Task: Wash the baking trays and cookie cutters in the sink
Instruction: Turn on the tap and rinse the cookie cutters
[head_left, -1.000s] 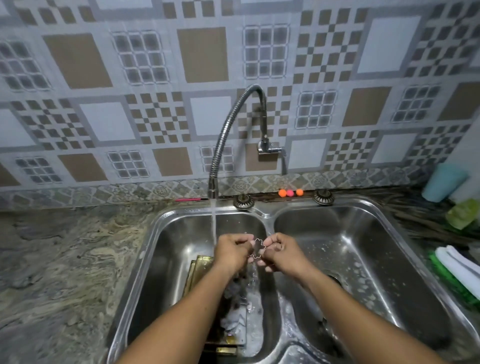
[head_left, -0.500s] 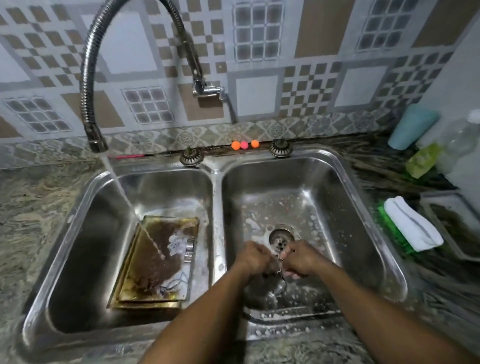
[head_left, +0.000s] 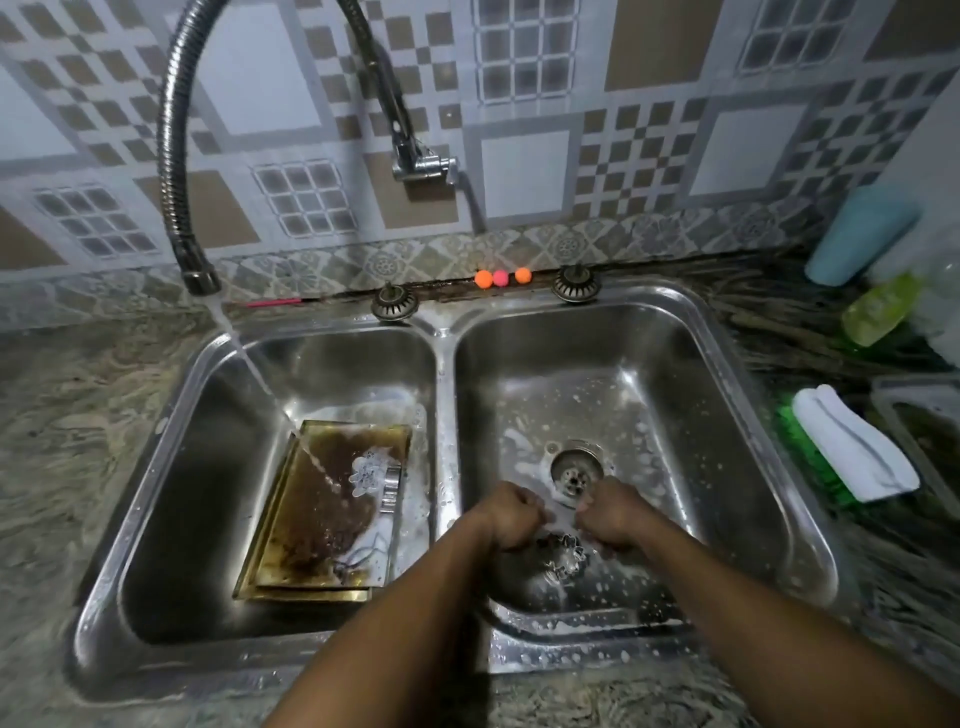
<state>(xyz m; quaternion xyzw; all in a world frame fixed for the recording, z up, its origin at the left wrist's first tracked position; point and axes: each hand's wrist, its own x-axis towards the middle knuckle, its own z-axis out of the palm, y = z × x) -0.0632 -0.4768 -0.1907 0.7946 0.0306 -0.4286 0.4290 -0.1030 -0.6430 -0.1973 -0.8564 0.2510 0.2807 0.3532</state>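
Both hands are low in the soapy right basin (head_left: 727, 415), just in front of the drain (head_left: 575, 470). My left hand (head_left: 511, 514) and my right hand (head_left: 613, 512) are a little apart, fingers curled under, nothing seen in them. A metal cookie cutter (head_left: 563, 555) lies on the basin floor between and just below them. In the left basin (head_left: 218, 467) a stained brass baking tray (head_left: 317, 525) lies flat, with a flower cutter (head_left: 366, 475), a ring cutter (head_left: 393, 486) and a wire cutter (head_left: 363, 552) on it.
The flexible tap (head_left: 200, 278) runs water onto the tray. Right of the sink lie a white cloth (head_left: 852, 452) on a green scrubber (head_left: 808, 447), another tray (head_left: 930, 436), a green bottle (head_left: 878, 309) and a teal cup (head_left: 857, 234). Two sink plugs sit on the back rim.
Both hands carried the cutter from under the tap in the left basin to the right basin. They have now parted, and the cutter lies on the basin floor.
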